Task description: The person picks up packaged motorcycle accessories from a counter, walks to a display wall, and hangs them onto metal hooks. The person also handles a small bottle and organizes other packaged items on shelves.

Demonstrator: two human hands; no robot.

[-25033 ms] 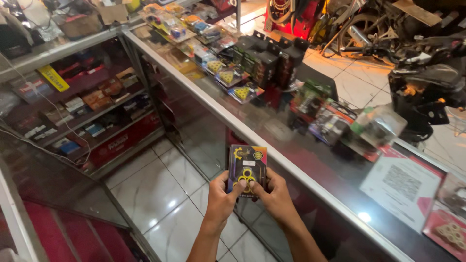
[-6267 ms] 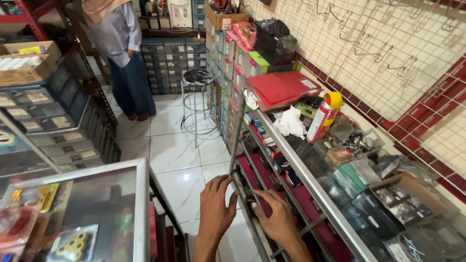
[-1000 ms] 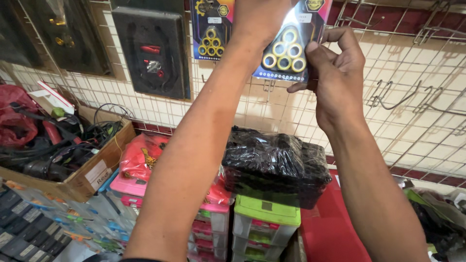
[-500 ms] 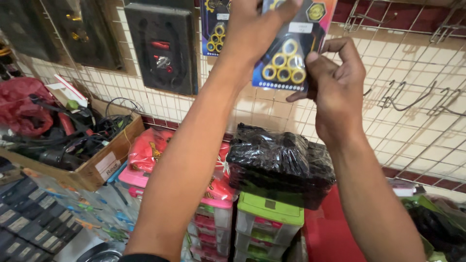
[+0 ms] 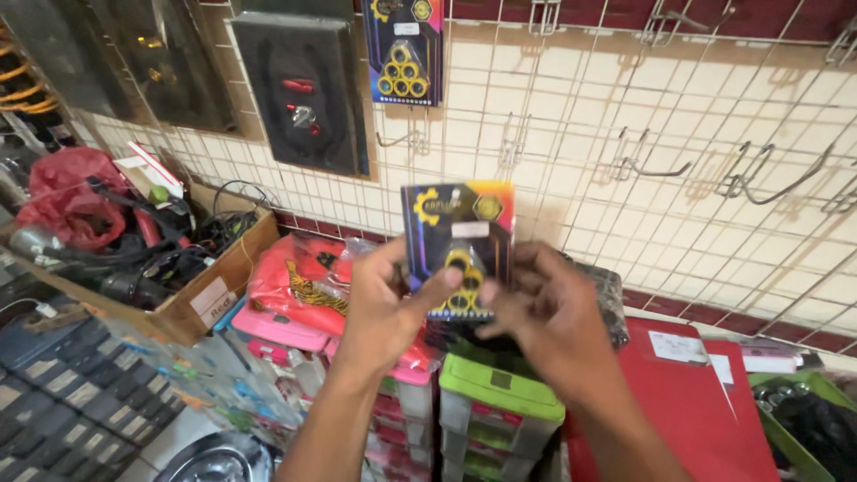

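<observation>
Both my hands hold a dark blister pack of yellow rings upright at chest height, in front of a wire-grid wall. My left hand grips its left lower edge, with the thumb across the front. My right hand grips the right lower edge. Another pack of yellow rings hangs on the grid above and to the left. Empty metal hooks stick out of the grid to the right.
A black framed board with red parts hangs at upper left. Below are a cardboard box of cables, pink and green plastic drawer boxes, a black-wrapped bundle and a red folder.
My hands have come down from the top of the grid wall to chest height with the pack of yellow rings. The view has tilted down a little.
</observation>
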